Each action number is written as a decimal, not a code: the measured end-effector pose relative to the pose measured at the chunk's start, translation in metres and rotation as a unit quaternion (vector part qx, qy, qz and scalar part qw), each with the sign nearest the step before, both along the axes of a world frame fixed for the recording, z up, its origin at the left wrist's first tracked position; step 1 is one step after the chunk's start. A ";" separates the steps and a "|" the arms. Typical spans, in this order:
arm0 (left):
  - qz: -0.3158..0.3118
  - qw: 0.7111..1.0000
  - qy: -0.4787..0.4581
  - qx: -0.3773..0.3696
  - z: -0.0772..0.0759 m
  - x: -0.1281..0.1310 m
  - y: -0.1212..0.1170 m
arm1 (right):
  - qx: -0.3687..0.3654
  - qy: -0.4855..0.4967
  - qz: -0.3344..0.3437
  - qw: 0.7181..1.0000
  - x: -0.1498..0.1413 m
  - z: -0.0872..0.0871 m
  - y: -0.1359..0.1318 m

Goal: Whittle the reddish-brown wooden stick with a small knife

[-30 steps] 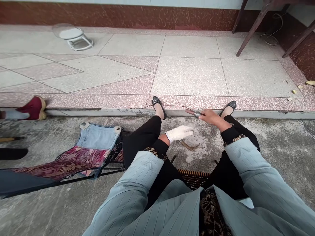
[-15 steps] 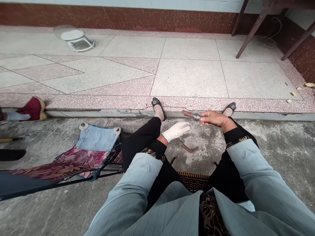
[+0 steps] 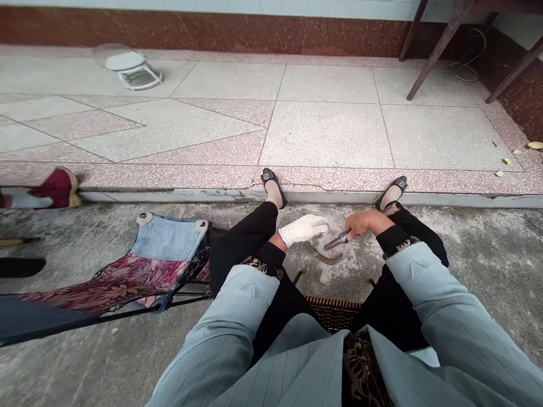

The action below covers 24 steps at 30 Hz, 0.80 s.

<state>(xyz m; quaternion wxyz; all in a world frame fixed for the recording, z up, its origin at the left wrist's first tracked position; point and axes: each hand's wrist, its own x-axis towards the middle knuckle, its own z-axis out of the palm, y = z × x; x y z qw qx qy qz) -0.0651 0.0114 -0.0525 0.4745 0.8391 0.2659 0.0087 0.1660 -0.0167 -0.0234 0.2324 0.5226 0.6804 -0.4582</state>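
My left hand (image 3: 302, 230) wears a white knit glove and hovers with its fingers together over the concrete, holding nothing. Just below it lies a curved rusty metal blade (image 3: 324, 257), possibly a sickle's, on the ground. My bare right hand (image 3: 367, 223) is closed around a short tool (image 3: 337, 242) with a ribbed metal part. The tool's tip slants down to the left, close above the blade. I cannot tell exactly what the tool is.
I sit between a folding chair (image 3: 165, 240) with denim and floral fabric and a low woven seat edge (image 3: 333, 312). My black flat shoes (image 3: 271, 186) rest on a raised terrazzo step (image 3: 326, 180). A red shoe (image 3: 57, 188) lies far left; wooden table legs (image 3: 436, 48) stand upper right.
My right hand has dropped from near the step toward my knee, and the tool has swung to slant down over the blade. My left hand has barely moved.
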 end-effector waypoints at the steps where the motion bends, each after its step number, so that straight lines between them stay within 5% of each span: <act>1: 0.007 1.000 -0.004 0.000 0.000 0.000 0.000 | -0.044 0.048 0.017 0.998 0.002 0.002 -0.002; 3: 0.046 0.998 -0.017 -0.031 0.001 0.001 0.000 | -0.105 0.207 0.010 0.973 0.011 0.007 -0.002; 5: 0.101 0.991 -0.034 -0.078 0.002 0.003 -0.001 | -0.045 0.382 -0.111 0.917 0.025 0.010 0.001; 7: 0.128 0.985 -0.047 -0.107 0.003 0.006 -0.003 | 0.022 0.411 -0.208 0.887 0.036 0.009 0.005; 13: 0.064 0.984 -0.037 -0.163 0.000 0.013 -0.010 | 0.115 0.303 -0.286 0.902 0.038 -0.002 0.011; 17: 0.029 0.993 -0.021 -0.112 -0.001 0.013 -0.011 | 0.166 0.197 -0.293 0.921 0.032 -0.007 0.016; 24: 0.062 0.995 -0.020 -0.070 0.007 0.014 -0.013 | 0.173 -0.051 -0.099 0.979 0.008 -0.021 0.009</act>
